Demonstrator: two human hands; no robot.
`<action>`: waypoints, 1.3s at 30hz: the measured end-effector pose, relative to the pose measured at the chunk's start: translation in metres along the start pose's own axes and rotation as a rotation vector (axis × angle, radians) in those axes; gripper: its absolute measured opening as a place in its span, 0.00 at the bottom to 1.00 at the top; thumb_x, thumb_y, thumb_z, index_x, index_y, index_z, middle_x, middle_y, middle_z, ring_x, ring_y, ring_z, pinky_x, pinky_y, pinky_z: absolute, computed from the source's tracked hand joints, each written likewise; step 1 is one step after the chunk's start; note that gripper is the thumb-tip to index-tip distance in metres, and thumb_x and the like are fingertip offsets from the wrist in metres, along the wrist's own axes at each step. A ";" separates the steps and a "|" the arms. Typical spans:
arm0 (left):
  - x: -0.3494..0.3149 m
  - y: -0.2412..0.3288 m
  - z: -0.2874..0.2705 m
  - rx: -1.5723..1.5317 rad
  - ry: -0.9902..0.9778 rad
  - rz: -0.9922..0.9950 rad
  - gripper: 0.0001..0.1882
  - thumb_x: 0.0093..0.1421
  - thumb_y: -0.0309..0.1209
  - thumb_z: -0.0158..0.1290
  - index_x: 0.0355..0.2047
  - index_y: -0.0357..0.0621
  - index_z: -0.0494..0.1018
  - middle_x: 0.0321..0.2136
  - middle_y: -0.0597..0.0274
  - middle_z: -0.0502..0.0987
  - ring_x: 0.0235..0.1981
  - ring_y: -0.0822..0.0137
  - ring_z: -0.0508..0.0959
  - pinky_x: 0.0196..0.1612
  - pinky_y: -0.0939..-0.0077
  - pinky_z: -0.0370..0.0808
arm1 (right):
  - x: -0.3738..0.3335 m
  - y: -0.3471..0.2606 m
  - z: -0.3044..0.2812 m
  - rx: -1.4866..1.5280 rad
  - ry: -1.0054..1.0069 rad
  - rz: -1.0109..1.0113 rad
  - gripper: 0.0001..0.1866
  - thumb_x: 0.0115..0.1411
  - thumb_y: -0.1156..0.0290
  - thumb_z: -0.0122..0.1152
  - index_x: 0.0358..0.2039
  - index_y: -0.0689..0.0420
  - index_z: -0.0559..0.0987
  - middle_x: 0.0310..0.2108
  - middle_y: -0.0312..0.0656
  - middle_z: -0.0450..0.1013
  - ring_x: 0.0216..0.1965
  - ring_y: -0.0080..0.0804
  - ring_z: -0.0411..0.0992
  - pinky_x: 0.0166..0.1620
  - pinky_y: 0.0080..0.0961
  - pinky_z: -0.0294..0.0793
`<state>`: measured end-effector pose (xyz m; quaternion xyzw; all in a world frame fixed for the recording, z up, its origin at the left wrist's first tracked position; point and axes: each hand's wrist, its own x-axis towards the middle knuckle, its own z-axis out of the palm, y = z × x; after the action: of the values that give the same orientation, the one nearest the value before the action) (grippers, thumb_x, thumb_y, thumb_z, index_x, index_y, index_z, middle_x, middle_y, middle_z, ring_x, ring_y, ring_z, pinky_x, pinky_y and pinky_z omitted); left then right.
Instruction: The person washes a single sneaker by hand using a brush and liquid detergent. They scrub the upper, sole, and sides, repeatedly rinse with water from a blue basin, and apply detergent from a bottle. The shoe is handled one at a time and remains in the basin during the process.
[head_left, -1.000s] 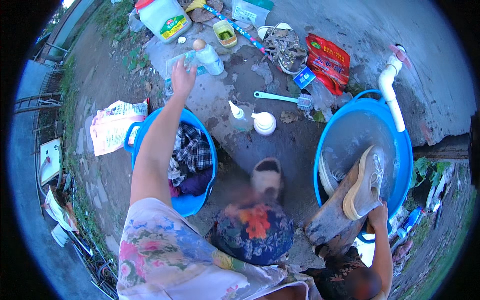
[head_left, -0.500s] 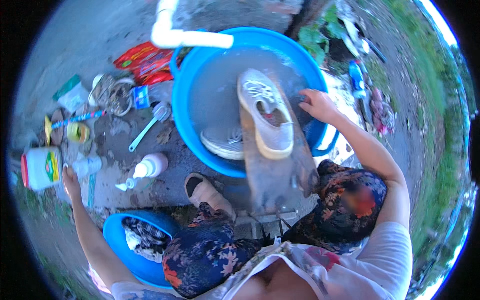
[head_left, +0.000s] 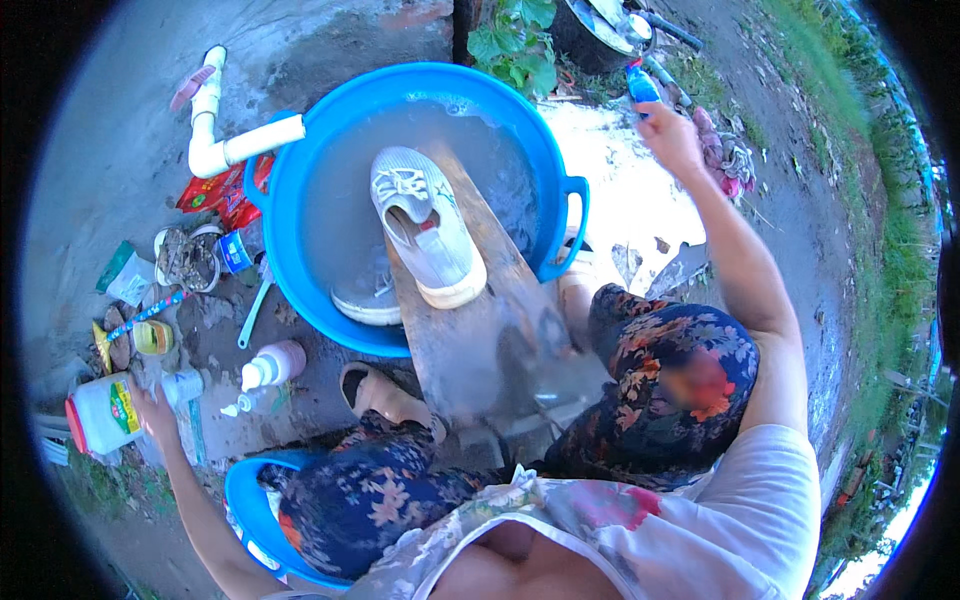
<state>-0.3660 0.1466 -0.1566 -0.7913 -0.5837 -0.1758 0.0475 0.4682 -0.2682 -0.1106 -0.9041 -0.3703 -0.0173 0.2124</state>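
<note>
A pale grey lace-up shoe (head_left: 430,225) with a white sole lies on a wet wooden board (head_left: 480,340), which slopes into a blue tub (head_left: 285,240) of cloudy water. Partly sunk beside the board is a second grey shoe (head_left: 368,303). My right hand (head_left: 672,138) reaches out beyond the tub, its bent fingers closed at the near end of a blue bottle (head_left: 642,84). On the left, my left hand (head_left: 155,410) has its fingers apart, between a white jar with a red lid (head_left: 100,415) and a clear plastic cup (head_left: 183,387). It holds nothing that I can see.
A white pump bottle (head_left: 272,367) and a white-handled brush (head_left: 256,310) lie left of the tub. Dirty shoes (head_left: 188,258) and red packets (head_left: 222,195) sit farther back. A white pipe (head_left: 250,145) juts toward the tub. Near my leg stands a blue basin (head_left: 245,500).
My right hand has moved from the tub's right rim out to the blue bottle. My left hand stays by the jar, and the whole view has shifted right.
</note>
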 end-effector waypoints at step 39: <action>0.021 0.504 -0.054 -0.899 -1.112 -0.190 0.10 0.61 0.28 0.48 0.42 0.37 0.70 0.35 0.59 0.74 0.34 0.72 0.77 0.36 0.78 0.74 | 0.206 0.330 0.165 -0.571 -0.154 0.278 0.35 0.42 0.40 0.61 0.40 0.59 0.77 0.34 0.53 0.74 0.37 0.45 0.73 0.42 0.36 0.68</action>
<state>0.1012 -0.0082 -0.0340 -0.6526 -0.4590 0.0264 -0.6023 0.8201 -0.2756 -0.3446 -0.9678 -0.2383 -0.0228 -0.0778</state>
